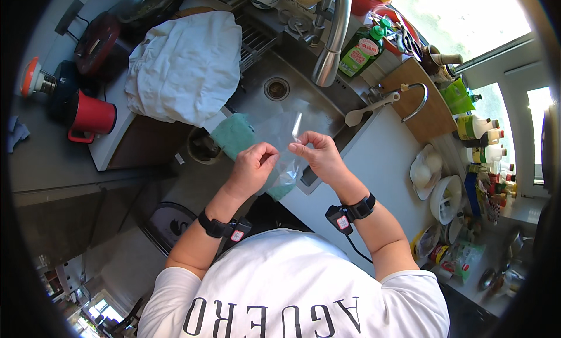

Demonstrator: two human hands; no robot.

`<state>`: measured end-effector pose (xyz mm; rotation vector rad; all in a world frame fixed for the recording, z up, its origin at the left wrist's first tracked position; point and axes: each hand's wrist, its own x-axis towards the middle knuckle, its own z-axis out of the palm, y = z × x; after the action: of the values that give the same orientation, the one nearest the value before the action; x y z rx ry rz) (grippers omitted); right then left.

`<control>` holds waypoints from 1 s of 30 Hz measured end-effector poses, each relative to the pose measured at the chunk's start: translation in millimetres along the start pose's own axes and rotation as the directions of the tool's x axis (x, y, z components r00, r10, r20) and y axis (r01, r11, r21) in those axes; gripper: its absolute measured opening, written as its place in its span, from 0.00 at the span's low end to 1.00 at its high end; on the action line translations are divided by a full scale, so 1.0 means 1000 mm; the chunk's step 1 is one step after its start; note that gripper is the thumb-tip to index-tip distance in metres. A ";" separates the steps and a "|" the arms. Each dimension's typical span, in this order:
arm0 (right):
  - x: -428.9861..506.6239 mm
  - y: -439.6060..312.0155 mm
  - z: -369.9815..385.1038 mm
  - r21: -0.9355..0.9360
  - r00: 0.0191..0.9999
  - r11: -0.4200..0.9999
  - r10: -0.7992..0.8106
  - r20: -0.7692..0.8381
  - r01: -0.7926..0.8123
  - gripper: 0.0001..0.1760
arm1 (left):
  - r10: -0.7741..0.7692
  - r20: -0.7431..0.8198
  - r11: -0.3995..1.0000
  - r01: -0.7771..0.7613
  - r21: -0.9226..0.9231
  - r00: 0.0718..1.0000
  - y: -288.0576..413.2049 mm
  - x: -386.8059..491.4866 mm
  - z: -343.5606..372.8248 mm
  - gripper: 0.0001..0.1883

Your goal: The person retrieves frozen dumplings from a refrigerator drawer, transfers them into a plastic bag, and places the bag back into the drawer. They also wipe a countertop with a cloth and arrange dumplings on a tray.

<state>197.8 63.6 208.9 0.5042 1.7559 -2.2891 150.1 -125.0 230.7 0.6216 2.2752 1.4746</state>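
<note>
My left hand [251,168] and my right hand [318,156] pinch a clear thin plastic bag [280,127] between thumb and fingers, a short gap apart. The bag spreads over the near edge of the steel sink, its crumpled lower part hanging below my hands. A green cloth or sponge-like piece [233,134] shows to the left of the bag, beside my left hand; more green shows through the plastic underneath. Whether the green material lies inside the bag or behind it, I cannot tell.
A steel sink [302,90] with a pull-out faucet [328,57] lies ahead. White cloth [184,66] and a red mug [94,116] are on the left counter. Right of the sink are a white spoon [368,111], a green soap bottle [361,50], a wooden board [418,101] and bowls [446,200].
</note>
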 end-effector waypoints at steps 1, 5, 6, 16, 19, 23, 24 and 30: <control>-0.003 0.000 0.000 -0.001 1.000 1.000 -0.002 -0.006 0.002 0.07 | -0.010 0.013 0.999 0.011 -0.046 1.000 0.001 -0.001 0.001 0.05; -0.009 0.001 0.008 0.116 0.999 0.992 -0.052 -0.012 0.053 0.10 | -0.041 0.089 0.984 0.056 -0.171 0.995 0.011 -0.001 0.007 0.06; -0.009 -0.001 0.011 0.176 0.997 0.981 -0.078 -0.011 0.079 0.10 | -0.044 0.114 0.980 0.065 -0.187 0.992 0.014 0.000 0.007 0.06; -0.021 -0.009 -0.026 0.325 0.992 0.944 0.086 -0.093 -0.052 0.08 | -0.322 0.017 0.721 0.257 -0.644 0.947 -0.007 0.001 -0.012 0.06; -0.022 0.000 -0.021 0.328 0.999 0.944 -0.036 -0.025 0.042 0.06 | -0.327 0.162 0.715 0.355 -0.602 0.931 0.009 0.000 0.002 0.06; -0.036 -0.013 -0.001 0.465 0.999 0.885 0.042 -0.031 -0.023 0.08 | -0.171 0.153 0.952 0.203 -0.228 0.973 -0.022 0.010 0.028 0.08; -0.034 -0.013 -0.010 0.510 0.998 0.860 0.056 -0.032 -0.032 0.06 | -0.231 0.097 0.913 0.250 -0.321 0.968 -0.026 0.011 0.029 0.08; -0.051 -0.008 -0.074 0.755 0.976 0.623 -0.066 -0.209 0.204 0.05 | -0.610 -0.008 0.729 0.557 -0.399 0.792 -0.072 -0.009 -0.012 0.09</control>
<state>252.1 134.7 219.6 0.7209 0.7450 -3.1440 139.1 -164.7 170.2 -0.3156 1.9166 1.5707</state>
